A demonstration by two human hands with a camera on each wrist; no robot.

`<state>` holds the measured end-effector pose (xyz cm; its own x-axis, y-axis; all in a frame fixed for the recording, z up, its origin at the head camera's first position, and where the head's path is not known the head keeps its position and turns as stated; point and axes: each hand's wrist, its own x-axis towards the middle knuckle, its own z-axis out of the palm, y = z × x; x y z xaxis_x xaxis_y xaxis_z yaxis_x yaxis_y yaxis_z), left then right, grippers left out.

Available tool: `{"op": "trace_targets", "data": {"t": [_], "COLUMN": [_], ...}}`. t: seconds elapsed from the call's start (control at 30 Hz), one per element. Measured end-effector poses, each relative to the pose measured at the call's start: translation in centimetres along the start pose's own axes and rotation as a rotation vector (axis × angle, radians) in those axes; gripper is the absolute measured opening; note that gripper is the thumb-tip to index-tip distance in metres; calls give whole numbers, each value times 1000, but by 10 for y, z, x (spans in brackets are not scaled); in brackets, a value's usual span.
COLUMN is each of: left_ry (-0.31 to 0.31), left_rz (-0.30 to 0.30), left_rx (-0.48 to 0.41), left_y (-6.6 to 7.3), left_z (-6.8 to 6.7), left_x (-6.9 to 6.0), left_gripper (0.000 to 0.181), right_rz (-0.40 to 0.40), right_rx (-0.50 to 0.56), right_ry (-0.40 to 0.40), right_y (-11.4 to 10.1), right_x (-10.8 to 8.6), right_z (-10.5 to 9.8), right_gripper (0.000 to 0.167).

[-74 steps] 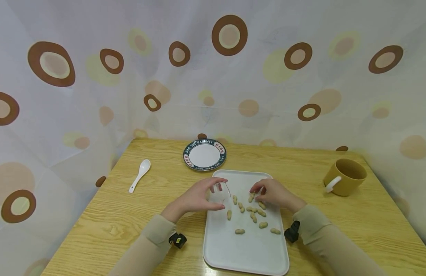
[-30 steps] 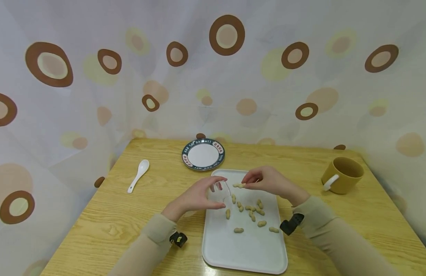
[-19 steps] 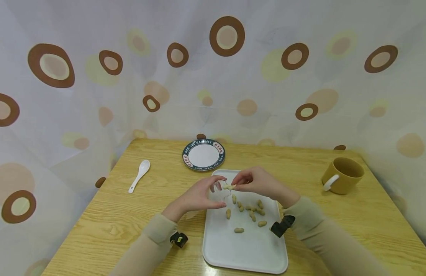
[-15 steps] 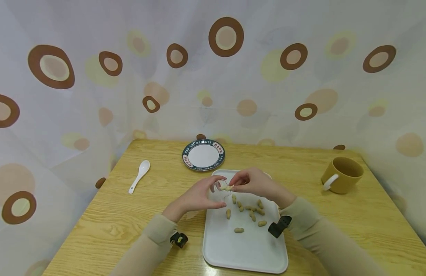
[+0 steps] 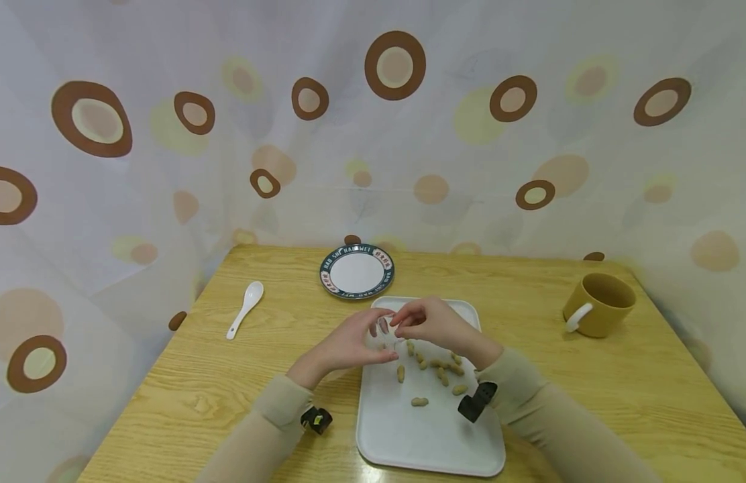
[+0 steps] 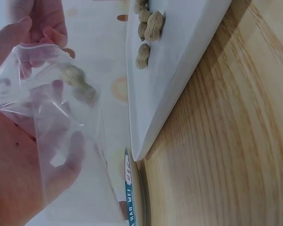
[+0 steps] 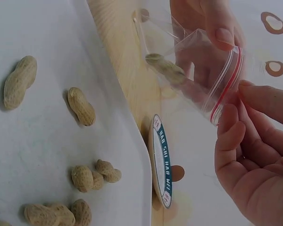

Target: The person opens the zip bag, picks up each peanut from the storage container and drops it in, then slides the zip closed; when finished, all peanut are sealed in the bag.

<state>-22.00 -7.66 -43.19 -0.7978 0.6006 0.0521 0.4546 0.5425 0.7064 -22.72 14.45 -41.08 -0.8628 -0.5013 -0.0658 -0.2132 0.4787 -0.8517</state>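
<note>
My left hand (image 5: 349, 342) holds a clear zip-lock bag (image 6: 92, 127) by its upper part, above the left side of a white tray (image 5: 430, 443). One unshelled peanut (image 7: 165, 68) is inside the bag, below the mouth with its red seal line. At that mouth is my right hand (image 5: 439, 329), its thumb and index finger slightly apart and no peanut between them. The index fingertip seems to touch the bag's rim. Several peanuts (image 5: 419, 402) lie scattered on the tray, some of them close together.
Behind the tray stands a round plate (image 5: 357, 272) with a dark green lettered rim. A white spoon (image 5: 246, 308) lies on the table at the left. At the far right is a mustard mug (image 5: 599, 308) with a white handle. A patterned curtain (image 5: 325, 147) backs the table.
My right hand picked a peanut off the tray, brought it left to the bag and let it go inside. My left hand has kept its place with the bag.
</note>
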Motion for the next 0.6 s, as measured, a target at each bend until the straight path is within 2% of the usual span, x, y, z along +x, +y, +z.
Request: {"op": "trace_targets", "data": {"t": [0.2,0.37,0.6], "left_ry": [0,7,11], "left_rz": [-4,-15,-18], "left_rx": [-13,-5,-7], "left_y": [0,-2,-5], "left_z": [-3,-4,-3], "left_x": [-2,-5,-5], "left_gripper": [67,70,69], "right_rz": [40,64,124], "right_rx": [-35,-27,-69], "right_ry": [48,38,25], "right_y": [5,15,28], "right_x": [-2,-2,2], "right_z": [-5,-12,-16], "right_gripper": [18,20,23]}}
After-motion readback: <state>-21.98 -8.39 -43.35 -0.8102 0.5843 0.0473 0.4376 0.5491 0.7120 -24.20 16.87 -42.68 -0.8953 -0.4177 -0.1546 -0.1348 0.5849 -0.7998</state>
